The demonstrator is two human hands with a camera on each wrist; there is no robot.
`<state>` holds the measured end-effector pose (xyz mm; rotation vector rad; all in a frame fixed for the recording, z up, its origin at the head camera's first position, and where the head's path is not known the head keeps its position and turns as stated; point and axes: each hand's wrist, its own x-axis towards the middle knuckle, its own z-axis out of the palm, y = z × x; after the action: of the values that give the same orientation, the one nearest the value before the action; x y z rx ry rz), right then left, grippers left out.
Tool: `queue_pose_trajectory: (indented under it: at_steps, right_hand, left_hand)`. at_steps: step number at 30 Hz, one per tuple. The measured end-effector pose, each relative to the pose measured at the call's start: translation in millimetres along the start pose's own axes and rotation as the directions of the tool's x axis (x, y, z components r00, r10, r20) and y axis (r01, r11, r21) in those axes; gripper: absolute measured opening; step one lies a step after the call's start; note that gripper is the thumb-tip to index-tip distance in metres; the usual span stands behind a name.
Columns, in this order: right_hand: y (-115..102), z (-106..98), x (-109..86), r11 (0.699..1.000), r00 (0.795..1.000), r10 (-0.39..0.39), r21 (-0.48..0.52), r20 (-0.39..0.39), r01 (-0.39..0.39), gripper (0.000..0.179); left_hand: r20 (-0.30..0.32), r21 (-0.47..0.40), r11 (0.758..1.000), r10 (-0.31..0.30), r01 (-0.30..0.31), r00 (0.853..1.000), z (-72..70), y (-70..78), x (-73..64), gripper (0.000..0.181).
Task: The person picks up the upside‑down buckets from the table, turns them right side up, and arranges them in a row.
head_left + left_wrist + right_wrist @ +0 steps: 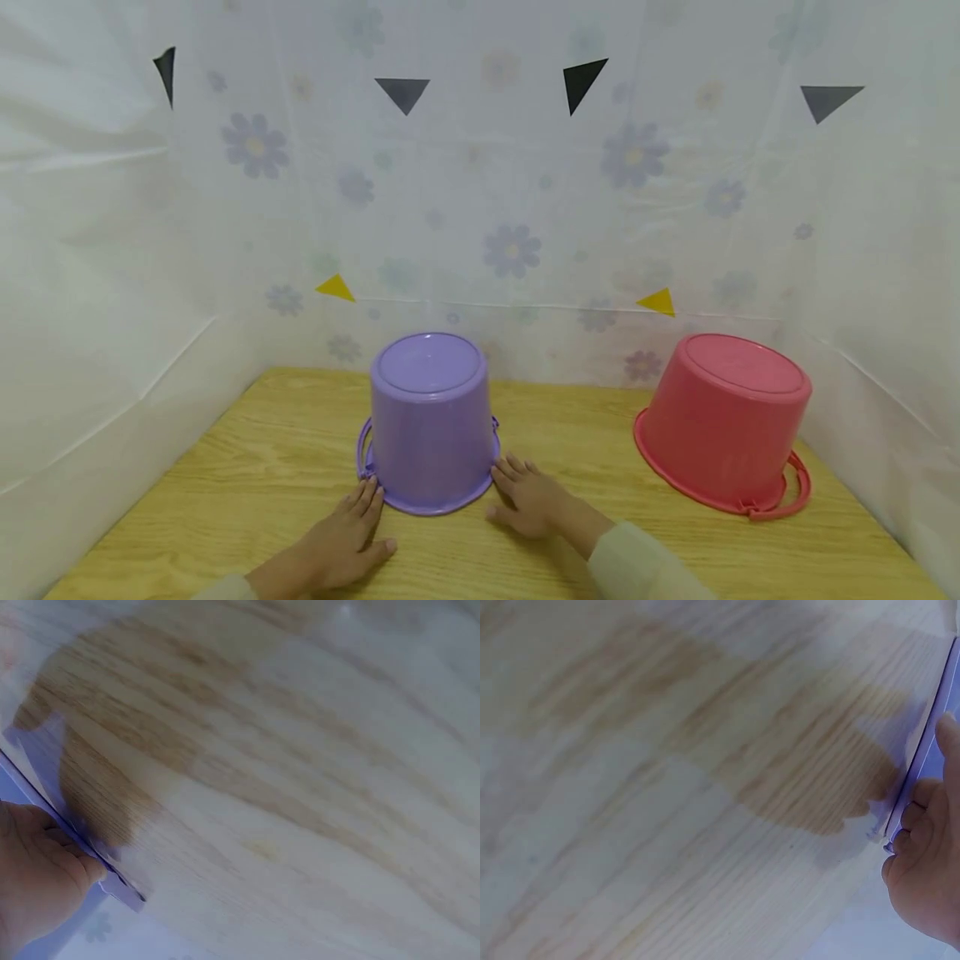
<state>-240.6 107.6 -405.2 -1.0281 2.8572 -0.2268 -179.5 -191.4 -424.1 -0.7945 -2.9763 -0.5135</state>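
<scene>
A purple bucket (430,442) stands upside down on the wooden table, its base facing up and its handle (363,450) hanging down on the left side. At the front left of its rim, my left hand (341,537) lies low with fingers extended and fingertips right at the edge. My right hand (534,500) is at the right side of the rim, fingers extended and the thumb spread apart. Both wrist views show a hand (41,874) and the other hand (930,847) close against the purple rim. Neither hand is curled round anything.
A red bucket (731,425), also upside down, stands to the right with its handle (791,496) at the front right. The wooden table (285,442) ends at a flowered sheet (450,192) behind, with white sheets at both sides. Black, grey and yellow triangles mark the back sheet.
</scene>
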Motion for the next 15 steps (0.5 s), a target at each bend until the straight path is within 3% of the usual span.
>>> queue_pose_trajectory:
  at_steps: [8,15]
  right_hand:
    - [2.8,2.6,-6.9,1.000,1.000,-0.017,0.018,0.007,0.017,0.067]
    - [5.8,6.9,-13.7,0.998,0.998,-0.039,0.045,-0.047,0.041,0.065]
  left_hand:
    - [-0.023,0.017,0.999,0.044,-0.044,0.999,0.1,-5.9,0.8,0.070]
    - [-0.035,0.049,0.997,0.064,-0.062,0.997,3.0,-8.0,1.4,0.069]
